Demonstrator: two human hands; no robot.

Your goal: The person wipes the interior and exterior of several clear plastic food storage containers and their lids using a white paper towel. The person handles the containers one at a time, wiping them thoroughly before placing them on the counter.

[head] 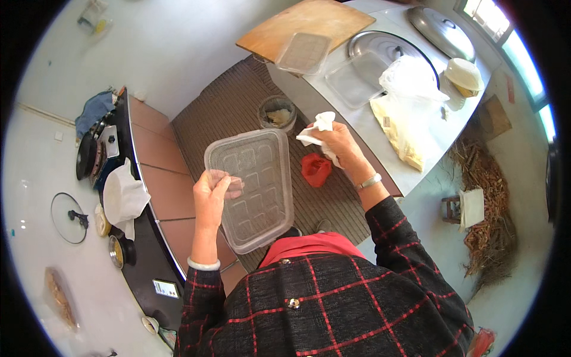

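My left hand [213, 189] grips the left side of a clear plastic tray or lid [254, 192], thumb on the near face and fingers showing through the plastic. The tray is held tilted above the floor, in front of my body. My right hand [337, 140] is closed on a crumpled white tissue or cloth [322, 127], to the right of the tray and not touching it. Two more clear plastic trays lie at the counter: one [304, 53] on the edge of a wooden board [308, 22], the other [354, 80] partly over a round metal lid [383, 44].
A plastic bag of pale yellow food [397, 129] lies on the right counter [417, 178]. Below stand a waste bin [277, 114] and a red bag [316, 169]. On the left, a black counter [156, 263] holds a white cloth [122, 196], pans and a phone [165, 288]. A stool [470, 207] stands right.
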